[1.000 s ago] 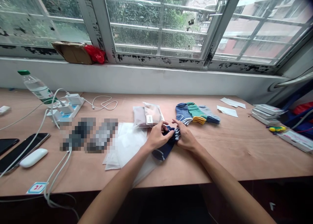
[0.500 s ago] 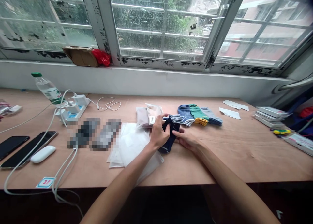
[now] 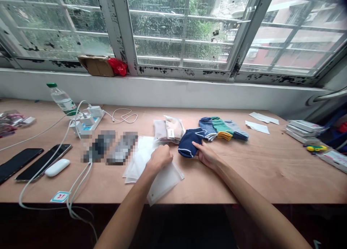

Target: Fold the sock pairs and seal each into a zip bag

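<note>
A folded navy sock (image 3: pixel 189 142) lies on the wooden table (image 3: pixel 257 169), beside a row of blue, green and grey socks (image 3: pixel 221 127). My right hand (image 3: pixel 207 155) holds the navy sock's near edge, thumb on top. My left hand (image 3: pixel 159 157) is curled, fingers closed on the top of a frosted plastic bag (image 3: pixel 164 180) that lies over a stack of similar bags (image 3: pixel 138 158). Two filled bags (image 3: pixel 169 129) rest just behind.
Left of the bags are blurred items, a power strip (image 3: pixel 86 122) with white cables, a water bottle (image 3: pixel 62 100), two phones (image 3: pixel 29 162) and a white mouse (image 3: pixel 57 167). Paper slips (image 3: pixel 260 122) and small boxes (image 3: pixel 302 129) lie at the right. A windowsill runs behind.
My left hand let go of the navy sock and moved down-left onto the plastic bag. The sock went from being folded in both hands to lying on the table under my right hand.
</note>
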Available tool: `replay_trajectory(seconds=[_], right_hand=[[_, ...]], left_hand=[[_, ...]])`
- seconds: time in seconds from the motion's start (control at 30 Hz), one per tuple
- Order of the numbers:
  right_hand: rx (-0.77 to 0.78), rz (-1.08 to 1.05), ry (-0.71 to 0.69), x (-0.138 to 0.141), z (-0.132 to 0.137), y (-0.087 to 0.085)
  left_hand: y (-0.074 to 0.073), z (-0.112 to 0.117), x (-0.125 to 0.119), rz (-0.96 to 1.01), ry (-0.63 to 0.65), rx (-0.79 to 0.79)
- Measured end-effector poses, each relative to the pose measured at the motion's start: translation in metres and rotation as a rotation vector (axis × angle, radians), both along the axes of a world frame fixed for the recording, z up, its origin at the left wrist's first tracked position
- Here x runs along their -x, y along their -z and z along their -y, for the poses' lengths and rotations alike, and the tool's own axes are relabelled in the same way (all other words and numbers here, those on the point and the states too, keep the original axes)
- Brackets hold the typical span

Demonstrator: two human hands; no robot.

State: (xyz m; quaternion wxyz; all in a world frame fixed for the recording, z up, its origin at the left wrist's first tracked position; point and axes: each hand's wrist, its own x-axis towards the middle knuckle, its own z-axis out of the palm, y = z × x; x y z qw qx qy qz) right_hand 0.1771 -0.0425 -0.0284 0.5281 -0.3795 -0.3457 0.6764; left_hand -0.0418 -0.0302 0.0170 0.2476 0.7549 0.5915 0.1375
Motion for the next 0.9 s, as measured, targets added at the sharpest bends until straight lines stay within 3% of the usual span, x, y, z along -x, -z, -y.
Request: replay_trajectory(seconds=[0.13, 0.3, 0.43, 0.53, 0.67, 0.73, 0.8, 0.9], right_hand=[[-0.015, 0.041, -0.051, 0.0, 0.002, -0.003], [0.043, 0.044, -0.052, 0.0, 0.002, -0.001], [0.113, -0.038, -0.014, -0.001, 0.0, 0.001], [0.164, -0.057, -0.003, -0.001, -0.001, 0.0], [0.193, -0.07, 0.042, -0.004, -0.002, -0.001], [0.183, -0.107, 0.052, -0.006, -0.003, -0.001], [0.129, -0.149, 0.038, -0.008, -0.005, -0.003], [-0.025, -0.203, 0.064, -0.009, -0.005, -0.01]], left_hand=[[-0.005, 0.005, -0.001, -0.156, 0.023, 0.096], [-0.009, 0.003, 0.001, -0.102, 0.021, 0.141], [-0.019, 0.003, 0.017, -0.019, -0.029, 0.205], [-0.044, 0.015, 0.036, -0.01, -0.059, 0.165], [-0.092, 0.041, 0.051, -0.032, -0.019, 0.085], [-0.108, 0.045, 0.046, -0.076, -0.069, -0.085], [-0.109, 0.038, 0.031, -0.108, -0.09, -0.282], [-0.079, 0.013, -0.003, -0.068, -0.008, -0.365]])
